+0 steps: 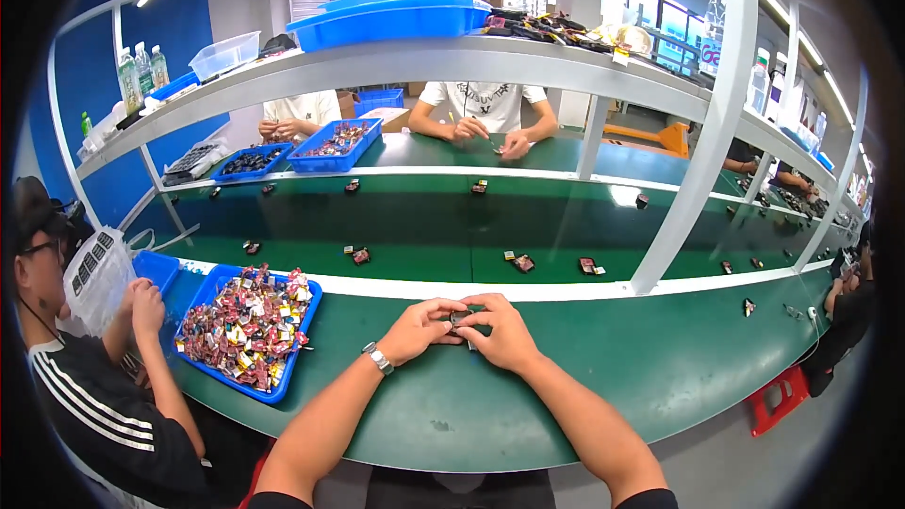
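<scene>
Over the green bench (603, 358), my two hands meet around a small dark part (458, 317), mostly covered by my fingers. My left hand (413, 332), with a metal watch (377, 358) at the wrist, pinches it from the left. From the other side, the thumb and fingers of my right hand (506, 334) close on the same part. A bit of something pale shows just below my fingertips. To the left of my hands stands a blue tray (314, 316) heaped with small red, yellow and white components (247, 328).
Beyond a white rail (415, 292), small parts (523, 263) lie spaced along a green belt (424, 236). A slanted white post (698, 132) and overhead shelf (396, 66) frame it. Another person (104, 396) sits close on my left; others work opposite. A red stool (781, 401) is at right.
</scene>
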A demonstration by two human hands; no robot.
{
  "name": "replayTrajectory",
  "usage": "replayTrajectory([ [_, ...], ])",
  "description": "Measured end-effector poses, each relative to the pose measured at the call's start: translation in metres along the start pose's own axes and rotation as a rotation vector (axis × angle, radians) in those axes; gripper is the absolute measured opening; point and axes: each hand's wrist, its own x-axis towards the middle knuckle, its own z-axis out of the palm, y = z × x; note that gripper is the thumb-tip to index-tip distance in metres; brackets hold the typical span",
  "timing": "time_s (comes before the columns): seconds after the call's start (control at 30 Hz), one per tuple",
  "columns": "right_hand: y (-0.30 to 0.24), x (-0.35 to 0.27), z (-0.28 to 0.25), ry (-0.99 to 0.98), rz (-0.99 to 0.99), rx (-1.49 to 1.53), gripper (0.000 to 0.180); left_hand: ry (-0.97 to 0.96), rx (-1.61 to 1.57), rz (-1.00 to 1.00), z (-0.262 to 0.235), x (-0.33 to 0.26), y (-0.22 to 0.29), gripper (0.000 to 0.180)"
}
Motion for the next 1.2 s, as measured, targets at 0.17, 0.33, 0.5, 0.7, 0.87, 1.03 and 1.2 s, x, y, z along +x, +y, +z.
replayTrajectory([
  [0.17, -0.004, 0.0, 0.007, 0.091, -0.032, -0.042, 0.01, 0.013, -0.042, 0.016, -0.003, 0.002, -0.005, 0.034],
  [0.33, -0.005, -0.001, 0.01, 0.116, -0.024, -0.046, 0.011, 0.022, -0.077, 0.0, -0.003, 0.002, -0.003, 0.033],
  [0.5, -0.006, -0.001, 0.012, 0.132, -0.023, -0.052, 0.012, -0.001, -0.093, 0.011, -0.005, 0.002, -0.005, 0.032],
  [0.7, -0.004, -0.001, 0.014, 0.143, -0.039, -0.077, 0.014, 0.01, -0.11, 0.008, -0.007, 0.002, -0.007, 0.032],
  [0.87, -0.004, -0.001, 0.019, 0.205, -0.034, -0.063, 0.015, 0.023, -0.115, 0.001, -0.004, 0.003, -0.006, 0.03],
  [1.03, -0.014, 0.001, 0.024, 0.203, -0.1, -0.036, 0.018, 0.06, -0.123, 0.019, -0.013, 0.003, -0.014, 0.03],
  [1.2, -0.013, 0.001, 0.017, 0.221, -0.148, -0.085, 0.02, 0.038, -0.193, 0.046, -0.013, 0.004, -0.014, 0.029],
])
